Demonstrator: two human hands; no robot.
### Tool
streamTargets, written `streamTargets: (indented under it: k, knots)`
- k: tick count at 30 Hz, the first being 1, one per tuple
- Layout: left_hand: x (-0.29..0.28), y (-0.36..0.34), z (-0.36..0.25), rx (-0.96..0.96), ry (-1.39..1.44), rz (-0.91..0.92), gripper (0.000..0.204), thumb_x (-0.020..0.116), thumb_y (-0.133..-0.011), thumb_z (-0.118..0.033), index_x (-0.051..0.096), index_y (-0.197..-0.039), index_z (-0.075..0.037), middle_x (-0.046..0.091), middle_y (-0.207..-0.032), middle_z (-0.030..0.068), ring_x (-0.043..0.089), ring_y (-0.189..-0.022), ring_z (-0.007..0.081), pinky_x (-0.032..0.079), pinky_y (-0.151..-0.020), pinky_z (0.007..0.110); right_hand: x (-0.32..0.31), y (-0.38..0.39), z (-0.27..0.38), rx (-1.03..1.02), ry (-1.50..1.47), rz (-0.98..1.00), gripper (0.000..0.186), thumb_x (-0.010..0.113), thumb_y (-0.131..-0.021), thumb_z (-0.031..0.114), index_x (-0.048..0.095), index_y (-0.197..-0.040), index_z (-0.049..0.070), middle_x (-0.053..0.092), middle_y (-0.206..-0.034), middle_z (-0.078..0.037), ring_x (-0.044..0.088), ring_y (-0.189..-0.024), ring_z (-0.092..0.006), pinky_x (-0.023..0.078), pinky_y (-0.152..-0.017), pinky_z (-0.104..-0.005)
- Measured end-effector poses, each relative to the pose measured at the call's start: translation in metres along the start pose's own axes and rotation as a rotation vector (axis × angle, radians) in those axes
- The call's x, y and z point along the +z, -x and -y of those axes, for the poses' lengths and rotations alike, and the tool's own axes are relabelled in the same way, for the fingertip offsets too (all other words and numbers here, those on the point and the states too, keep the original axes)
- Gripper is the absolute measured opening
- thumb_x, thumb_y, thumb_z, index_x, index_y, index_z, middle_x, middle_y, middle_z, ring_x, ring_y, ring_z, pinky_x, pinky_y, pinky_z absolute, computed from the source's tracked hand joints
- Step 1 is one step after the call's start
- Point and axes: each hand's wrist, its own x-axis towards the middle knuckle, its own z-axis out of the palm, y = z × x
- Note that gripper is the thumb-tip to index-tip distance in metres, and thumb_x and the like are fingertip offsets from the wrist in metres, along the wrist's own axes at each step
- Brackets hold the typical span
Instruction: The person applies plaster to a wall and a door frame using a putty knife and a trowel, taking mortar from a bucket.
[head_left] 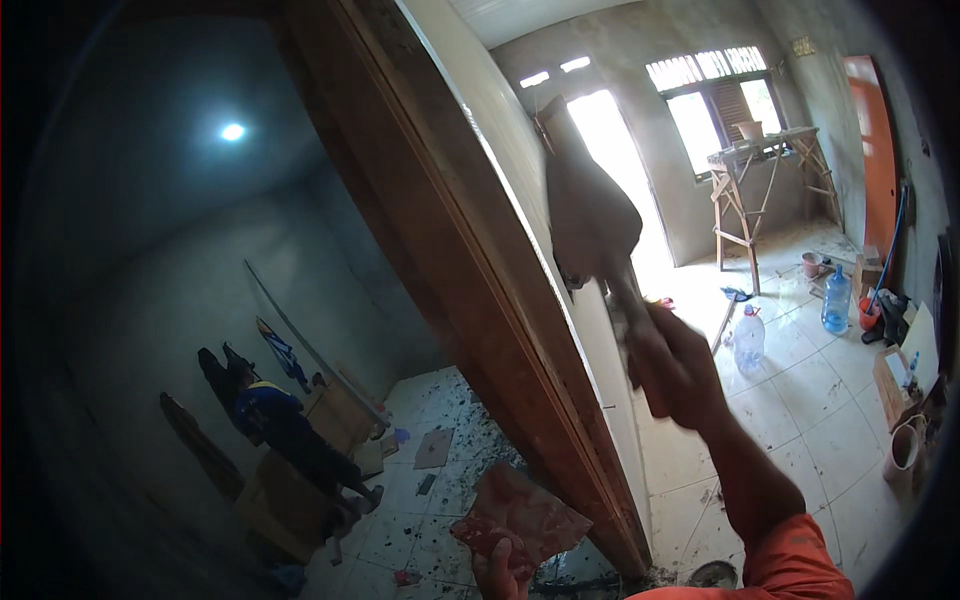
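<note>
My right hand (678, 372) grips the handle of a trowel (592, 200), its broad dark blade pointing up. The blade lies over or close against the pale wall edge (500, 130) beside a brown wooden door frame (430, 240); whether it touches cannot be told. Low in the view, my left hand (503, 572) holds a flat reddish slab (525, 512) by its near edge, thumb on top. The slab has an uneven, smeared surface and sits just left of the frame's foot.
A person in dark blue (268, 412) stands in the darker room at left, where debris covers the tiles. At right are a wooden trestle (738, 215), a clear jug (749, 340), a blue water bottle (836, 302), an orange door panel (873, 150) and a bucket (903, 448).
</note>
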Motion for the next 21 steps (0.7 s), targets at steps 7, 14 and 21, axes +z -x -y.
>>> streamTargets:
  k: [7,14,21]
  knots:
    - [0.006,0.007,-0.013,-0.023,0.034,0.048,0.019,0.069,-0.09,-0.019,0.063,-0.107,-0.021,0.056,-0.081,-0.0074,0.046,-0.058,0.0039,0.032,-0.047,0.019,0.024,-0.154,0.118,-0.128,0.174,0.042,0.047,0.054,-0.104,0.045,0.066,-0.101,-0.001,0.062,-0.078,-0.006,0.061,-0.058,-0.0119,0.052,-0.052,-0.029]
    - [-0.022,0.003,-0.006,0.009,0.043,-0.087,0.03,0.073,-0.091,-0.026,0.062,-0.119,-0.021,0.06,-0.086,-0.0064,0.052,-0.063,0.0048,0.039,-0.046,0.021,0.035,-0.176,0.148,-0.133,0.464,0.109,0.046,0.054,-0.103,0.042,0.069,-0.101,-0.002,0.067,-0.079,-0.01,0.069,-0.065,-0.0165,0.058,-0.06,-0.0331]
    - [-0.032,-0.016,0.006,0.149,0.215,0.072,0.03,0.064,-0.089,-0.007,0.058,-0.118,-0.006,0.065,-0.099,0.0044,0.066,-0.089,0.0197,0.058,-0.077,0.036,0.031,-0.162,0.104,-0.408,0.559,0.067,0.044,0.055,-0.104,0.042,0.068,-0.101,0.0,0.061,-0.07,-0.006,0.066,-0.062,-0.0121,0.054,-0.055,-0.0313]
